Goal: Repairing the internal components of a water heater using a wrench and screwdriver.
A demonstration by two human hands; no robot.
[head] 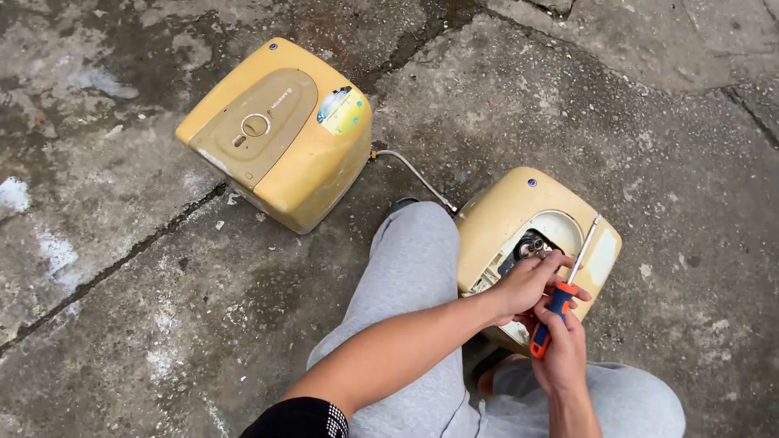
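Two yellow box-shaped water heaters lie on the concrete. The near one (503, 212) sits between my knees with its front panel off, showing a round metal part (531, 245) inside. My left hand (531, 284) reaches across to that opening, fingers touching the inner parts. My right hand (560, 345) grips a screwdriver (560, 300) with an orange and blue handle, its shaft pointing up past the heater's right side. The far heater (280, 130) stands closed, with a round dial on its tan front panel.
A thin metal hose (414, 174) runs from the far heater toward the near one. My legs in grey trousers (414, 268) bracket the near heater. The ground is cracked, damp concrete (122, 268) with pale stains.
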